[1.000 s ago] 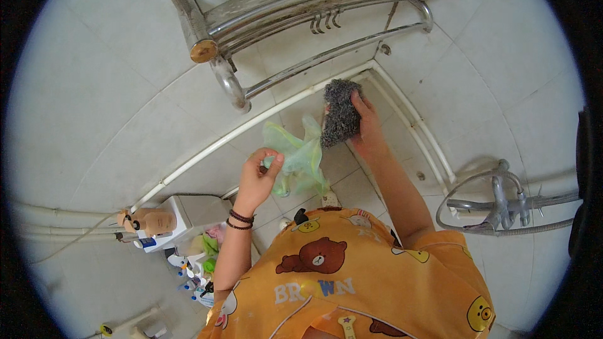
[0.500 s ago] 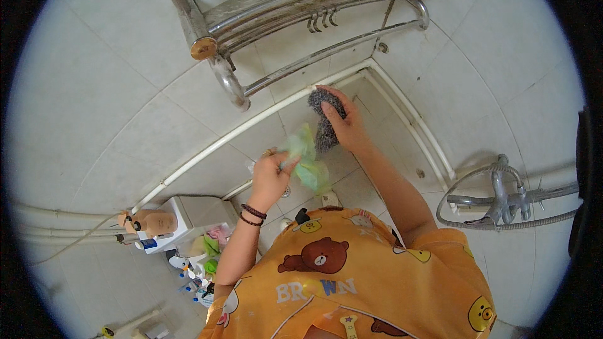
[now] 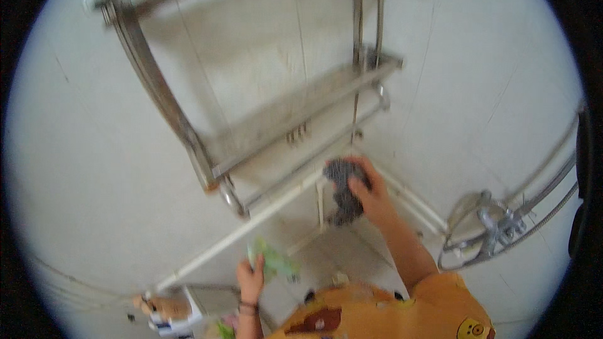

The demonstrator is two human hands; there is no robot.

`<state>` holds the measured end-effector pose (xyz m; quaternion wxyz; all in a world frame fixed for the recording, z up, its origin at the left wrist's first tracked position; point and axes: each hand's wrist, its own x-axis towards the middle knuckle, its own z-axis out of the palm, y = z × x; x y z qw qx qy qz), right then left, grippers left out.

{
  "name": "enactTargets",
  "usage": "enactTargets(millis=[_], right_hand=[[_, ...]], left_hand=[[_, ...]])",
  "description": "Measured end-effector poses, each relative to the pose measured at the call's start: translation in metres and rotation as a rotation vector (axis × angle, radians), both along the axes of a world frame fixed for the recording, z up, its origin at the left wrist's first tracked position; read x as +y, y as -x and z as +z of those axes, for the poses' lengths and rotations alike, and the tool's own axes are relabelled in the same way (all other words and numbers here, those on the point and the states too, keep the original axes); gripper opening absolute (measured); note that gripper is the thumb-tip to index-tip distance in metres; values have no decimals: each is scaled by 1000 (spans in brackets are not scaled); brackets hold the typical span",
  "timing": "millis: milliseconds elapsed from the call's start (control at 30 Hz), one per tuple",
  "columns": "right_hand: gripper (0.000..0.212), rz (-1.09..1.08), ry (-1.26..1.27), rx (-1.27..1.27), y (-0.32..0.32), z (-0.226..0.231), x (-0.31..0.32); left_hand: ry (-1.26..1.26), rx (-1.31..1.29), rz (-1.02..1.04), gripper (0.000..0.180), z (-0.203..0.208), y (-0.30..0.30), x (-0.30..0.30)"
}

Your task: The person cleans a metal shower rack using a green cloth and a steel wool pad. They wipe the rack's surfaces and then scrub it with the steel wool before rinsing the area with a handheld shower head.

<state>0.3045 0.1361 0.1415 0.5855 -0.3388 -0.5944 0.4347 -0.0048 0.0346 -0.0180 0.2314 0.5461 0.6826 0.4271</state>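
My right hand [image 3: 372, 194] is closed around a dark grey, rough-textured scouring pad [image 3: 345, 182], which hangs down below the fingers in front of the wall corner. In my left hand [image 3: 250, 280], lower and to the left, the fingers pinch a thin light green plastic wrapper [image 3: 276, 262]. The wrapper is crumpled and spreads out to the right of the thumb. The two hands are apart. The picture is smeared by motion, so fine detail on both held things is lost.
A metal towel rack [image 3: 301, 116] with small hooks juts from the tiled wall above my hands. White pipes [image 3: 239, 232] run along the wall below it. At right is a shower mixer [image 3: 496, 229] with its hose. Lower left, a pump bottle [image 3: 169, 307] stands on a white cabinet.
The view has tilted up, so the rack shows more fully and everything sits lower. My left hand with the green wrapper has drawn away from the scouring pad in my right hand.
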Motion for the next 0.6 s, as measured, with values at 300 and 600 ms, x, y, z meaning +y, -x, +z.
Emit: enactTargets(millis=[300, 600], right_hand=[[49, -605, -1061, -413, 6, 160, 37], [47, -949, -1299, -290, 16, 235, 132]], left_hand=[[33, -155, 77, 46, 37, -3, -25], [59, -131, 277, 52, 10, 9, -29]])
